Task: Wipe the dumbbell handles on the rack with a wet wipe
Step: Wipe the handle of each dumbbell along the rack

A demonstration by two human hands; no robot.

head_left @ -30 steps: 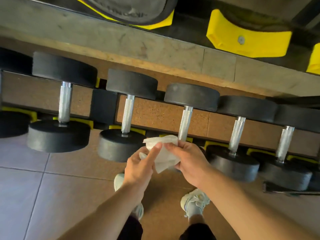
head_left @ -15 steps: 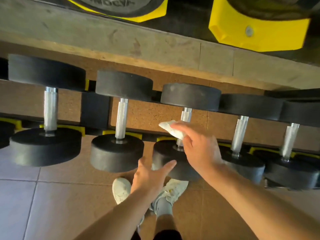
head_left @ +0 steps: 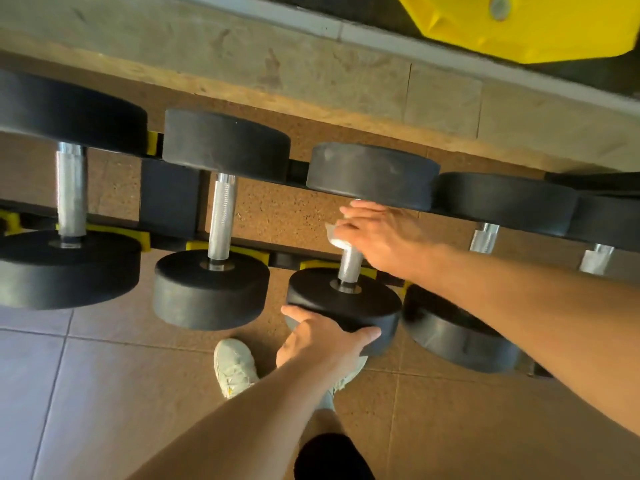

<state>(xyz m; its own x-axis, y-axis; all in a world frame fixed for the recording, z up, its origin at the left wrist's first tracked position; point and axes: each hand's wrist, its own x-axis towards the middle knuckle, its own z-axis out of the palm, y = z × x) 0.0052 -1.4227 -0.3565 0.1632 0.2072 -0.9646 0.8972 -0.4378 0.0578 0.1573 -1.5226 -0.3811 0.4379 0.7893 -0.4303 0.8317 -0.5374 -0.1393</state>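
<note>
While gripping the near weight of the dumbbell (head_left: 346,306), left hand (head_left: 318,341) curled round its lower edge — right hand (head_left: 381,233) above, wrapped on the handle (head_left: 349,263), wet wipe (head_left: 335,237) pinched beneath its fingers.

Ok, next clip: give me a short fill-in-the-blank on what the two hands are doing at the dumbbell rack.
1. The right hand presses a white ____ around the metal handle of a dumbbell.
2. The left hand holds that dumbbell's near ____ weight head.
3. The holders on the rack under the dumbbells are ____ in colour.

Missing words: wipe; black; yellow
</note>
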